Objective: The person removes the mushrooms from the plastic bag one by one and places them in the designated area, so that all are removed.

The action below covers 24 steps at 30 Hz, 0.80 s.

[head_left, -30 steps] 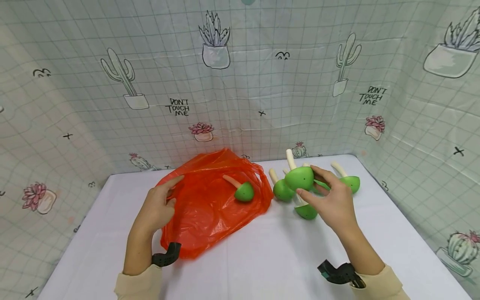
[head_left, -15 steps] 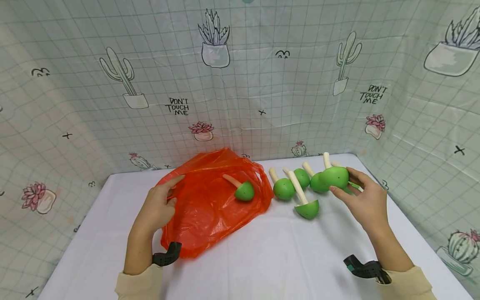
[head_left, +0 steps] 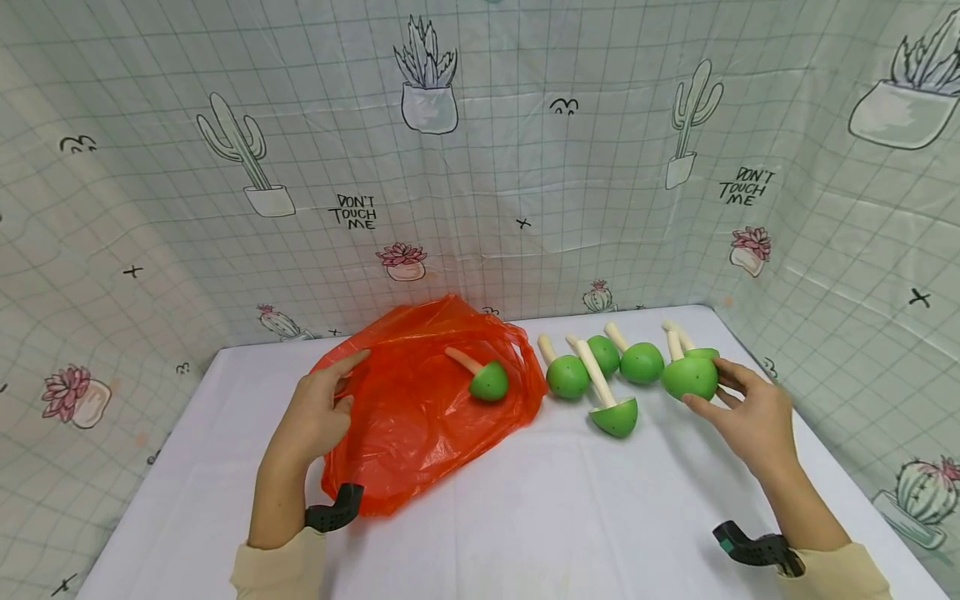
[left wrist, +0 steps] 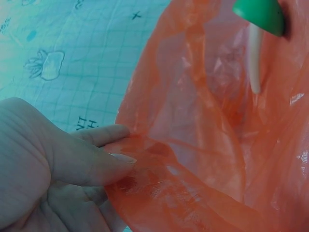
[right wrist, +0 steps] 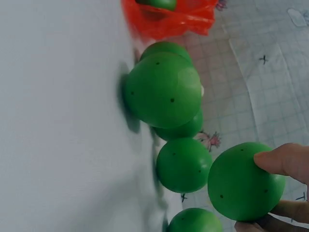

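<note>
My left hand (head_left: 313, 421) pinches the left edge of a red plastic bag (head_left: 390, 467), thumb and fingers closed on the film in the left wrist view. Inside the open bag lies a toy mushroom (head_left: 489, 382) with a green cap and pale stem. My right hand (head_left: 756, 421) holds another green mushroom (head_left: 690, 379) by its cap, stem pointing up, at the right of the table. Its thumb and fingers grip the cap (right wrist: 246, 182) in the right wrist view. Partly hidden behind it is another mushroom (head_left: 701, 353).
Several more mushrooms lie between the bag and my right hand, one nearest the front (head_left: 615, 418) and others behind, such as one mushroom (head_left: 567, 377) beside the bag's edge. A white cloth covers the table (head_left: 525, 517). A printed curtain (head_left: 480, 167) stands behind.
My right hand has carried the held mushroom rightward, away from the bag, and slightly down over the last second. My left hand and the bag have stayed in place.
</note>
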Each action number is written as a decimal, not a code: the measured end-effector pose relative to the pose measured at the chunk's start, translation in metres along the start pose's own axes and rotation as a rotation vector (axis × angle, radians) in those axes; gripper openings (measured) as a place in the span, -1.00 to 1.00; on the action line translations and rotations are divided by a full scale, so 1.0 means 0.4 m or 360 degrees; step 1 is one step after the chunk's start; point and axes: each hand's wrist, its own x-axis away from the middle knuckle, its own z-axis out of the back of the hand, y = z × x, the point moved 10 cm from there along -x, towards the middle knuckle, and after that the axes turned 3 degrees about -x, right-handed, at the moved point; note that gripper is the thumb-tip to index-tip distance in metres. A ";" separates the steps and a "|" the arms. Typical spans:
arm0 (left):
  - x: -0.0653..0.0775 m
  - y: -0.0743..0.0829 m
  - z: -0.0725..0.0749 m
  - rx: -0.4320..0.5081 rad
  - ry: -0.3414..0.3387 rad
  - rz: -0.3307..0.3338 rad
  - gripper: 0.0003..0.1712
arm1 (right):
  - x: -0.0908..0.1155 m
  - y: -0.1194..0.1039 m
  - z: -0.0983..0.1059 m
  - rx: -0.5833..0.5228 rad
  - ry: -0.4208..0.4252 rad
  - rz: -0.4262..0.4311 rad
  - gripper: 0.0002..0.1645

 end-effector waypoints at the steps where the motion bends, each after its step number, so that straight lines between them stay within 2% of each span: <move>1: 0.000 0.000 0.000 0.0002 -0.0001 0.0001 -0.25 | 0.001 0.007 -0.003 0.0012 -0.0011 -0.0003 -0.13; 10: 0.001 0.003 0.001 0.0004 0.0018 -0.0031 -0.27 | 0.002 0.048 -0.029 0.0112 -0.0082 -0.0014 -0.11; 24: -0.002 -0.001 -0.001 0.0026 0.0003 0.0006 -0.26 | 0.003 0.082 -0.056 0.0141 -0.0177 -0.0037 -0.09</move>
